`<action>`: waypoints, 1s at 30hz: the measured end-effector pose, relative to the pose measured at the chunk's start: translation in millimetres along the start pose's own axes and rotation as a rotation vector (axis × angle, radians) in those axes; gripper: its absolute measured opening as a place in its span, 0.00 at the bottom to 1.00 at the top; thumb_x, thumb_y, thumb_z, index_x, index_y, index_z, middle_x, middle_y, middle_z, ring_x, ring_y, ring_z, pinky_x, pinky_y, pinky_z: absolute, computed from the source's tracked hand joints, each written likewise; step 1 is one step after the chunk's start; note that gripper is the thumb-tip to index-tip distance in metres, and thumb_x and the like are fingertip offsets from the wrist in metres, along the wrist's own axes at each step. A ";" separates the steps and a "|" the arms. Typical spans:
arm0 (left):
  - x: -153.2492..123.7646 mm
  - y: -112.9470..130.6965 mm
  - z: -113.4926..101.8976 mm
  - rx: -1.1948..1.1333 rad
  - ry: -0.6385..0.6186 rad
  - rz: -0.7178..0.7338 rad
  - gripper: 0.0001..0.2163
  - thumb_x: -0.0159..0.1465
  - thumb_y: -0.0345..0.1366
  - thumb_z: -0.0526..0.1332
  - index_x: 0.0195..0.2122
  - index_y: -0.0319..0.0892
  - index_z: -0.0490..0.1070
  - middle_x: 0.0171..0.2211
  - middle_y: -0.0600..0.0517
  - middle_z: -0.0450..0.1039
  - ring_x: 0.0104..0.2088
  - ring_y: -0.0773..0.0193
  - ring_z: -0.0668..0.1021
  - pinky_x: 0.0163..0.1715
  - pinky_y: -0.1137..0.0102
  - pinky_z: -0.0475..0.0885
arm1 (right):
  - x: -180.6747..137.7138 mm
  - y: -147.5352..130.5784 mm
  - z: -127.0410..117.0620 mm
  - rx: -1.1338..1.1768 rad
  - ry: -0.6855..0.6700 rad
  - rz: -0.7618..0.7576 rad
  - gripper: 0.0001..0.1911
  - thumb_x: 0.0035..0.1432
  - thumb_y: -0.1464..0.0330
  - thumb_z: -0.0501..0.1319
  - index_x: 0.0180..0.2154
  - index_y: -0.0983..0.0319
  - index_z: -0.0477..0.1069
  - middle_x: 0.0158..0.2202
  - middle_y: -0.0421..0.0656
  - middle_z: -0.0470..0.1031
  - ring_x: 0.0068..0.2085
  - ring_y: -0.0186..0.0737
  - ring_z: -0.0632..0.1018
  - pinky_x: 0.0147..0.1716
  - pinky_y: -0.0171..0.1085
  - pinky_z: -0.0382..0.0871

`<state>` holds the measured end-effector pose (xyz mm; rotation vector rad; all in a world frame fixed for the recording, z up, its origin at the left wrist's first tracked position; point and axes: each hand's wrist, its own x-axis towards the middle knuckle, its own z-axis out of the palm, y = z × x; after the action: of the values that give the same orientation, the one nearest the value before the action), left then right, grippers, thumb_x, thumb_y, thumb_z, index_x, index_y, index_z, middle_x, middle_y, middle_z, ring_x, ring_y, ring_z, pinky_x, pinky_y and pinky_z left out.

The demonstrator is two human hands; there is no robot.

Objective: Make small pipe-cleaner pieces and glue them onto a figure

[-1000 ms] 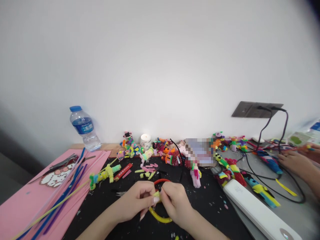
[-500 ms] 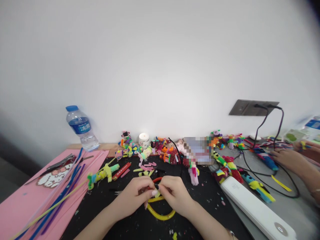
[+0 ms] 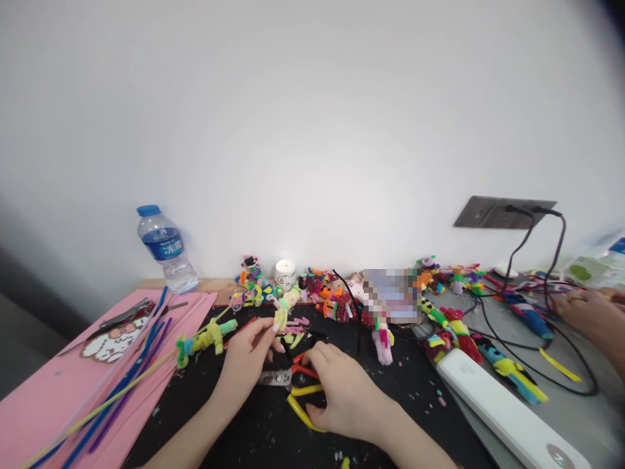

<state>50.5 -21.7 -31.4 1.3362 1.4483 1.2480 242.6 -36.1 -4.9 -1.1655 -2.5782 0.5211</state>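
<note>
Shears [image 3: 282, 378] lie on the counter's black mat [image 3: 219, 420], long axis running roughly left to right, blades leftward, tips hidden behind the left hand [image 3: 251, 352]. That hand's grip nearly closes at a pale-yellow fuzzy piece [image 3: 281, 318]; whether it pinches this cannot be told. The right hand [image 3: 342, 387] arches over the red and yellow handles, thumb and fingers apart, covering their far ends; its hold is unclear. Another person's hand [image 3: 588, 319] is cut off rightward.

Slender bare forearms [image 3: 215, 404] meet a bare left hand [image 3: 249, 348] and right hand [image 3: 342, 387].
</note>
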 end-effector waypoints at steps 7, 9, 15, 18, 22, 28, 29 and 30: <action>2.9 1.0 -5.4 -0.136 0.126 0.035 0.13 0.56 0.44 0.60 0.35 0.40 0.67 0.27 0.50 0.76 0.26 0.61 0.77 0.26 0.69 0.71 | 0.9 2.6 5.1 -0.143 -0.088 0.144 0.13 0.36 0.73 0.54 0.31 0.64 0.65 0.30 0.46 0.71 0.32 0.43 0.72 0.31 0.36 0.62; 4.3 5.1 -9.9 -0.185 0.183 0.034 0.14 0.55 0.45 0.61 0.35 0.40 0.66 0.29 0.49 0.77 0.27 0.60 0.78 0.27 0.68 0.72 | 1.5 3.4 5.4 -0.175 -0.092 0.176 0.09 0.37 0.71 0.55 0.28 0.63 0.64 0.27 0.46 0.71 0.29 0.43 0.72 0.27 0.36 0.60; 14.4 10.6 -25.6 -0.349 0.399 0.080 0.12 0.56 0.43 0.61 0.36 0.43 0.64 0.33 0.49 0.77 0.31 0.58 0.80 0.31 0.66 0.75 | 3.3 8.8 5.9 -0.060 0.068 0.236 0.07 0.39 0.71 0.56 0.24 0.61 0.58 0.22 0.39 0.67 0.23 0.34 0.66 0.22 0.32 0.51; 17.6 4.6 -25.1 -0.363 0.394 0.037 0.12 0.55 0.43 0.62 0.37 0.42 0.66 0.34 0.49 0.77 0.31 0.58 0.80 0.30 0.67 0.75 | 6.1 13.0 7.4 0.182 0.134 0.297 0.07 0.44 0.71 0.55 0.23 0.61 0.55 0.19 0.35 0.60 0.21 0.29 0.61 0.19 0.30 0.49; 15.2 -1.4 -16.9 -0.283 0.278 -0.022 0.16 0.53 0.44 0.63 0.39 0.39 0.69 0.35 0.45 0.77 0.34 0.54 0.80 0.32 0.65 0.75 | 7.2 13.8 9.6 0.548 0.070 0.321 0.15 0.53 0.61 0.55 0.21 0.61 0.54 0.16 0.33 0.55 0.17 0.28 0.61 0.16 0.28 0.52; 9.2 -1.1 -8.3 -0.230 0.120 -0.050 0.16 0.53 0.45 0.62 0.37 0.39 0.65 0.33 0.46 0.78 0.38 0.52 0.79 0.36 0.62 0.74 | 0.9 8.1 11.0 1.054 -0.106 0.235 0.30 0.48 0.39 0.49 0.24 0.61 0.59 0.15 0.36 0.61 0.11 0.26 0.60 0.10 0.28 0.52; 8.6 -1.2 -7.7 -0.229 0.105 -0.047 0.16 0.54 0.45 0.62 0.37 0.39 0.64 0.33 0.46 0.78 0.38 0.52 0.79 0.36 0.62 0.74 | -0.2 7.4 10.5 1.099 -0.118 0.214 0.31 0.47 0.39 0.49 0.25 0.62 0.61 0.17 0.37 0.63 0.11 0.26 0.60 0.10 0.28 0.53; 8.2 -1.5 -7.2 -0.229 0.090 -0.046 0.15 0.54 0.45 0.62 0.36 0.39 0.63 0.33 0.47 0.78 0.38 0.53 0.80 0.36 0.62 0.74 | -1.3 6.7 10.0 1.138 -0.138 0.201 0.32 0.46 0.38 0.49 0.26 0.62 0.63 0.19 0.38 0.64 0.12 0.26 0.60 0.11 0.28 0.54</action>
<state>42.1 -14.6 -30.8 1.1005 1.3434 1.4124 244.2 -35.1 -16.8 -0.9174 -1.6763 1.8128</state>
